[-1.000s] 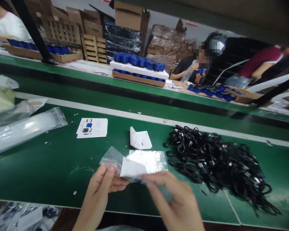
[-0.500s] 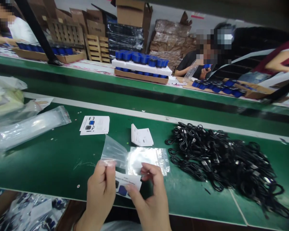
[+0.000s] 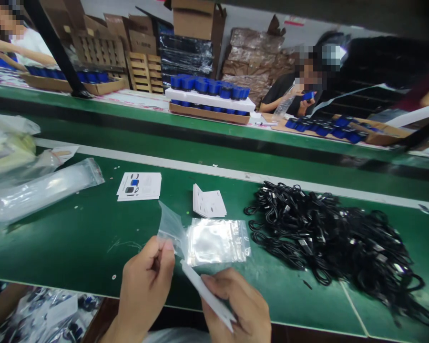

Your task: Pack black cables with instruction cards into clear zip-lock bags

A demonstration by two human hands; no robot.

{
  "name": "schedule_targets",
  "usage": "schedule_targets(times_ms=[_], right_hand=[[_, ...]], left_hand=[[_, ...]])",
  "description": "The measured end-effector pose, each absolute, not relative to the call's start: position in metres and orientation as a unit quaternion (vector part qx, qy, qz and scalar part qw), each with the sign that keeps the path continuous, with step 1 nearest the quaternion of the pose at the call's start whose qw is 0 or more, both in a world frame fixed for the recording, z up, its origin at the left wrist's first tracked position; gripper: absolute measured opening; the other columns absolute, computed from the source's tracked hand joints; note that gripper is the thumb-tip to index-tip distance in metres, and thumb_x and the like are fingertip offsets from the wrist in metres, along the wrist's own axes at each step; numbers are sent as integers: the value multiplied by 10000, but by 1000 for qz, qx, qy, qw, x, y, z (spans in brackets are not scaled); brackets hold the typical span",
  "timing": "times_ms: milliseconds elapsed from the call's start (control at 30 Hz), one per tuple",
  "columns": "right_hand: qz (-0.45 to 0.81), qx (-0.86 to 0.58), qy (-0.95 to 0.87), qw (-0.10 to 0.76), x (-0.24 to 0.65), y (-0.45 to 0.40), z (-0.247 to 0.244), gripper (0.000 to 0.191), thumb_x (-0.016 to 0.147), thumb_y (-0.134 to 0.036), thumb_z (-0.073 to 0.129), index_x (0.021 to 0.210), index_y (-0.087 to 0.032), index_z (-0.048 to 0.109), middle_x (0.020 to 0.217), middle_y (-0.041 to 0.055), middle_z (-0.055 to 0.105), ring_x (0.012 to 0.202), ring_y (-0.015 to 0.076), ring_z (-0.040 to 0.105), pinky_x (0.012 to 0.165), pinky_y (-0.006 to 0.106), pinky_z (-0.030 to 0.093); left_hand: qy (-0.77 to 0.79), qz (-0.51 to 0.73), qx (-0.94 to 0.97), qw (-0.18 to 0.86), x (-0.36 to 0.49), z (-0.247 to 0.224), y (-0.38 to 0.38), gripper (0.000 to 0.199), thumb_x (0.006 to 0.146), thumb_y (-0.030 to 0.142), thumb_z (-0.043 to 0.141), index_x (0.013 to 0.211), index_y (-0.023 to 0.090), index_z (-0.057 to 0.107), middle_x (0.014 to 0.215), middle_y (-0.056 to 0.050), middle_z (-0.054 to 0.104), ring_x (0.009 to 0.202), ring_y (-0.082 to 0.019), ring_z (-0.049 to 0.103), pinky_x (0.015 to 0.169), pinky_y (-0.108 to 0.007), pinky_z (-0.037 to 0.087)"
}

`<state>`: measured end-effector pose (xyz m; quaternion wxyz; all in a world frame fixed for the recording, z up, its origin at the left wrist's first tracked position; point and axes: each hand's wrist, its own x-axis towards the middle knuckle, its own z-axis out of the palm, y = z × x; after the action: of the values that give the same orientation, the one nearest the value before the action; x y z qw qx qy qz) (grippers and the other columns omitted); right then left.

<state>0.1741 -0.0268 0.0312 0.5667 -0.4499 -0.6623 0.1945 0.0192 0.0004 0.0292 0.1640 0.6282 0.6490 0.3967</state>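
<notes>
My left hand (image 3: 146,281) pinches a clear plastic bag (image 3: 172,229) by its lower edge, and the bag stands up above the fingers. In my right hand (image 3: 236,300) is a folded white leaflet (image 3: 208,296), held edge-on between thumb and fingers. The leaflet's upper corner comes close to the bag's lower side; whether they touch I cannot tell. Just beyond the hands lies a pile of clear zip bags (image 3: 214,240). Behind it sits a small stack of folded leaflets (image 3: 210,204), and further left a stack of printed cards (image 3: 140,186).
A big heap of black USB cables (image 3: 318,233) covers the right of the green table (image 3: 82,247). Plastic packs (image 3: 46,190) lie at the left. Filled bags (image 3: 53,314) show at lower left. Across the line, blue items (image 3: 207,86) stand in trays; a person (image 3: 271,97) handles one.
My right hand has turned the leaflet from face-up to edge-on and moved it slightly right, away from the left fingers. The bag in my left hand has tilted and looks narrower.
</notes>
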Motion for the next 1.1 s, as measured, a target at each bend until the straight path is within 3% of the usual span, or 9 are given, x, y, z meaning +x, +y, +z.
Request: schedule_targets(times_ms=[133, 400, 533, 700, 833, 867, 933, 1000, 1100], right_hand=[[78, -407, -711, 568, 172, -24, 27, 200, 772, -30, 578, 928, -142, 633, 714, 69, 672, 587, 155, 633, 500, 229, 480], [65, -518, -757, 393, 176, -23, 22, 158, 853, -127, 473, 738, -191, 561, 599, 13, 548, 475, 147, 525, 439, 235, 378], [186, -517, -755, 357, 181, -20, 36, 220, 852, -99, 401, 723, -191, 553, 667, 21, 567, 510, 137, 553, 468, 220, 410], [384, -437, -777, 241, 197, -21, 54, 247, 861, -95, 424, 1033, -164, 588, 1012, 106, 618, 824, 186, 650, 736, 265, 519], [377, -510, -697, 335, 196, -20, 45, 118, 840, -132, 490, 819, -198, 586, 795, 34, 619, 698, 174, 626, 643, 263, 501], [374, -540, -654, 376, 194, -19, 41, 73, 815, -144, 531, 832, -200, 574, 803, 32, 620, 719, 179, 624, 663, 273, 499], [421, -552, -575, 433, 189, -15, 34, 205, 777, -163, 591, 977, -198, 565, 898, 47, 642, 789, 184, 636, 727, 291, 504], [504, -503, -552, 434, 182, -11, 30, 256, 786, -155, 581, 1038, -197, 590, 899, 42, 669, 786, 171, 647, 736, 280, 502], [515, -473, -581, 416, 172, -7, 27, 147, 743, -60, 556, 730, -175, 646, 643, -20, 618, 601, 120, 581, 583, 206, 441]], left_hand=[[601, 389, 680, 158, 25, 33, -2, 257, 880, 256, 439, 632, 212, 489, 474, 71, 496, 397, -84, 465, 399, -161, 383], [511, 370, 776, 10, 41, 35, -9, 282, 880, 137, 435, 607, 209, 444, 469, 76, 425, 376, -70, 430, 412, -170, 345], [474, 348, 809, 8, 39, 28, -11, 260, 896, 123, 408, 658, 208, 467, 530, 44, 500, 441, -94, 506, 465, -189, 396], [493, 285, 821, 39, 31, 24, -15, 205, 906, 157, 389, 741, 205, 501, 703, 3, 493, 555, -115, 542, 496, -204, 432], [518, 278, 807, 51, 31, 29, -23, 196, 872, 142, 404, 739, 186, 540, 787, -14, 411, 568, -105, 489, 507, -212, 436], [520, 283, 804, 55, 32, 31, -24, 192, 857, 130, 416, 725, 183, 544, 787, -12, 388, 588, -111, 480, 523, -215, 439], [521, 296, 797, 74, 34, 34, -27, 184, 840, 114, 432, 711, 179, 546, 786, -8, 361, 634, -124, 468, 555, -224, 439], [523, 308, 788, 104, 36, 36, -30, 175, 850, 119, 430, 724, 179, 534, 800, -8, 360, 658, -127, 457, 582, -235, 435], [502, 323, 788, 154, 37, 35, -32, 161, 865, 116, 416, 740, 196, 478, 838, -10, 391, 710, -127, 475, 639, -240, 442]])
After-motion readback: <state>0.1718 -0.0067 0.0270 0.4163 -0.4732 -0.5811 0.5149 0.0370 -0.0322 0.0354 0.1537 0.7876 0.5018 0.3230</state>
